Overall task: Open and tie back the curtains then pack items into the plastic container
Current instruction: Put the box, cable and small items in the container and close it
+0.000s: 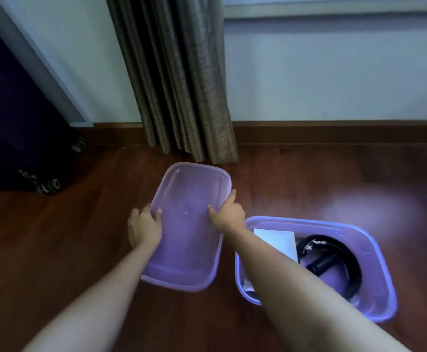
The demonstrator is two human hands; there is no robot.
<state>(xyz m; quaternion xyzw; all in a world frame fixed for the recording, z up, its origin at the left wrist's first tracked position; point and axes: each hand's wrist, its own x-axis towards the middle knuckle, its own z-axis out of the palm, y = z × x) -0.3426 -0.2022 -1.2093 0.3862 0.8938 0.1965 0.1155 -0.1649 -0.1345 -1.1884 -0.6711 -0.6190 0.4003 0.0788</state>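
A translucent purple lid (187, 232) lies in front of me above the wooden floor, and I grip it on both long sides. My left hand (145, 226) clasps its left edge, thumb on top. My right hand (229, 213) clasps the right edge. To the right stands the open purple plastic container (375, 252); inside it lie a white flat item (277, 241) and a coiled black cable or strap (334, 260). My right forearm crosses over the container's left part. The grey-brown curtain (181, 80) hangs gathered in folds down to the floor behind the lid.
A dark wheeled suitcase (16, 123) stands at the left against the wall. A wooden skirting board (334, 133) runs along the pale wall. A bright glare patch lies on the wooden floor (359, 207) at the right.
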